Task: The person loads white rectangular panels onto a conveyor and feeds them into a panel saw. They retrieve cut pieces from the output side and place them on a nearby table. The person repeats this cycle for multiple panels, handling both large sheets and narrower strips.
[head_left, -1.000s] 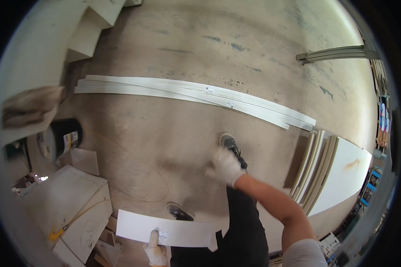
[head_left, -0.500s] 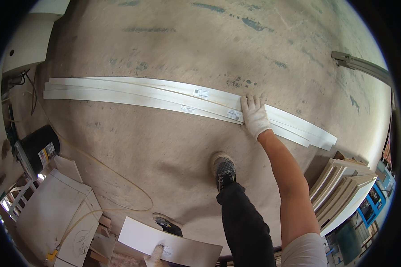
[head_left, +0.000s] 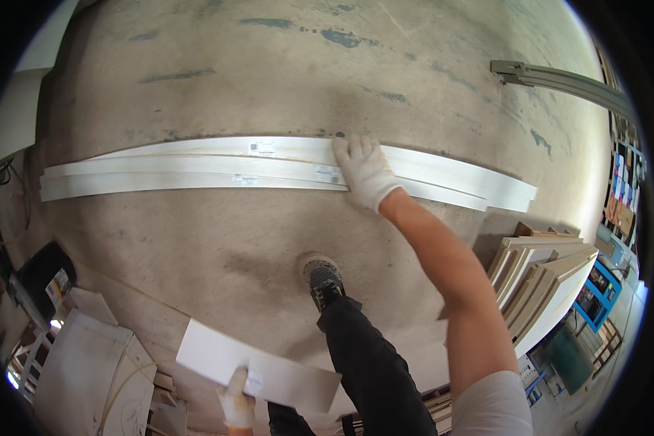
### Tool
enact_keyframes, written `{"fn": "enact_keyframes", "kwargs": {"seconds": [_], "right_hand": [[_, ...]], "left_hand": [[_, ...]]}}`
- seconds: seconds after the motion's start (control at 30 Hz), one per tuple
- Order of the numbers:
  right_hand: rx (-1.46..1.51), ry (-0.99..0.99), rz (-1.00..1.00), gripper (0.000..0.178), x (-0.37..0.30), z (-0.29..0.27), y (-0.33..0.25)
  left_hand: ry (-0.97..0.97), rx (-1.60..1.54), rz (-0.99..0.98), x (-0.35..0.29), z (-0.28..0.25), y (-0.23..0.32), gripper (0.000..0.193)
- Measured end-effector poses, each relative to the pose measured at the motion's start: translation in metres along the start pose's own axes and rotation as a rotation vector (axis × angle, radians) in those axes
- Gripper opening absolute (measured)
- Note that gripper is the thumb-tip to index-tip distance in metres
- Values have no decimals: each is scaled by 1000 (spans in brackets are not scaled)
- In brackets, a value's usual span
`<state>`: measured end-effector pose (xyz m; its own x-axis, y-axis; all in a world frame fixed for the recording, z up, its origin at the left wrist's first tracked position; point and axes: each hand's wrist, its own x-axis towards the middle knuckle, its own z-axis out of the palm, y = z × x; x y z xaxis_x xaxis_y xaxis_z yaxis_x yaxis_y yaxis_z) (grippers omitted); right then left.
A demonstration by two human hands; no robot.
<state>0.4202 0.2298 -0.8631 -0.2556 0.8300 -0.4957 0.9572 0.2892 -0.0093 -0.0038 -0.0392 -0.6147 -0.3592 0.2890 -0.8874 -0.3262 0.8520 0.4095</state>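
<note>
Several long white boards point(head_left: 196, 171) with small paper labels lie overlapping on the floor, across the middle of the view. Across them, right of their middle, rests my right hand point(head_left: 367, 172) in a white glove, its fingers stretched out over the far edge. No grip underneath can be seen. At the lower left, my gloved left hand point(head_left: 237, 401) holds a shorter white board point(head_left: 283, 379) by its near edge, thumb on top. The fingers below this board are hidden. It is tilted and raised off the floor, over my legs.
Stacked boards point(head_left: 541, 291) stand at the right, beside a blue-framed unit point(head_left: 598, 296). A grey metal rail point(head_left: 559, 78) reaches in at the upper right. At the left are a black bin point(head_left: 45, 280), a white cabinet point(head_left: 87, 363) and a thin hose point(head_left: 127, 288).
My left hand has brought the short board upward and forward, farther into view. The right hand stays on the long boards, a little nearer their far edge. The whole view has shifted.
</note>
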Motion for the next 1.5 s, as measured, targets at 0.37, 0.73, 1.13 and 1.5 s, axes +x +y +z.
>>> {"fn": "enact_keyframes", "kwargs": {"seconds": [0.37,0.73,1.13,1.5], "right_hand": [[79,247,1,95,-177,-155,-31],[270,-37,-261,35,-101,-126,-53],[321,236,166,72,31,-7,26],[105,102,-25,98,174,-47,51]], "left_hand": [[-343,-255,-206,220,134,24,48],[-590,-94,21,314,216,34,41],[-623,-153,23,303,179,-38,40],[-497,-398,-249,268,140,-31,41]]}}
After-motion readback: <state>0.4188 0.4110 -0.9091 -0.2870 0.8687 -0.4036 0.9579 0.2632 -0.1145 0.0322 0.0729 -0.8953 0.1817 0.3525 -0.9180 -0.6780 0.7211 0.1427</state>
